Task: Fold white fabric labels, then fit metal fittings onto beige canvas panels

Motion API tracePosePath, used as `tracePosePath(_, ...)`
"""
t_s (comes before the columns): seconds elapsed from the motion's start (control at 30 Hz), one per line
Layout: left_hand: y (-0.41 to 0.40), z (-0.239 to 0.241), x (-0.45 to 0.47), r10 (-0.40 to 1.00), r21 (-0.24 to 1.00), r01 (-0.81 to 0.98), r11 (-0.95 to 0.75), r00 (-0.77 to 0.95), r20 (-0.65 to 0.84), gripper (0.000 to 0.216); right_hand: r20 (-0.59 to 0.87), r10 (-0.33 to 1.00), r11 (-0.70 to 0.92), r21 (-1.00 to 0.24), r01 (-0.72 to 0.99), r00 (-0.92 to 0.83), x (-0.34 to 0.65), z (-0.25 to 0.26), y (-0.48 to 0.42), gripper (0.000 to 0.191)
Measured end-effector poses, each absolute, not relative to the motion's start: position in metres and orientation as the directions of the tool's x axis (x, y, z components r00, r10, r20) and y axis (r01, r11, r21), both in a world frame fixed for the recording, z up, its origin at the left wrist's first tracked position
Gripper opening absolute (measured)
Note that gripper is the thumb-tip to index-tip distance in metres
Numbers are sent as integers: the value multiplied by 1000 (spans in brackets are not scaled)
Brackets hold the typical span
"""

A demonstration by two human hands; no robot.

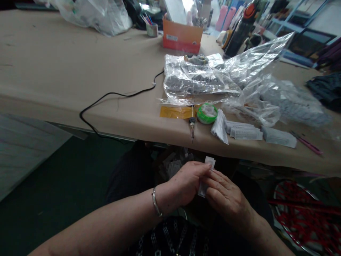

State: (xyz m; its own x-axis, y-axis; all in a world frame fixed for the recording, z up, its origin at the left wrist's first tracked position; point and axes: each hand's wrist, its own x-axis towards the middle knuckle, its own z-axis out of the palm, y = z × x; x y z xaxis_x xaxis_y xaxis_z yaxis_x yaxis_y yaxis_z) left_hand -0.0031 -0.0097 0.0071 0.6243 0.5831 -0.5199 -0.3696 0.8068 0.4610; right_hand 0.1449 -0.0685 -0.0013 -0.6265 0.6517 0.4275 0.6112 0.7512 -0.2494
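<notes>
Below the table edge, over my lap, both hands meet around a small flat white strip (210, 161). My left hand (186, 182), with a bangle (156, 202) on its wrist, pinches the strip from the left, thumb on top. From the right, the bent fingers of my right hand (227, 195) press on the same strip and hide its middle. One end sticks out above the fingers and another below. Nearest on the table lie a thin metal-tipped tool (192, 129), a green round container (207, 113) with whitish contents, and stacks of white strips (245, 131).
Clear plastic bags (197, 83) cover the table's middle right. Pink tweezers (307, 143) rest near the front edge, and a black cord (112, 93) loops over it at left. Behind stand an orange box (182, 33) and a dark bottle (239, 30). Red items fill a basket (301, 213) at lower right.
</notes>
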Motion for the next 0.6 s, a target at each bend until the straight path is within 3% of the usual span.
tracePosePath(0.13,-11,5,-6,573,469,-340,815,593,-566,8,480,696,714,-385,585,-534,145,-4,-76,26)
tracePosePath(0.23,-11,8,-12,498,470,-242,849,667,-555,16,473,859,494,-670,554,-195,154,-9,-79,30)
tracePosePath(0.3,-11,12,-18,415,473,-145,869,732,-540,21,293,956,265,-883,388,14,161,-12,-76,33)
tracePosePath(0.37,-13,15,-24,347,473,-71,878,773,-530,24,31,997,39,-991,126,-67,165,-13,-69,50)
tracePosePath(0.47,-19,16,-29,275,486,9,874,815,-510,28,-191,892,-257,-960,-112,-409,164,-14,-58,71)
tracePosePath(0.6,-29,12,-28,291,525,16,851,817,-498,28,-182,858,-315,-926,-211,-481,153,-23,-53,44)
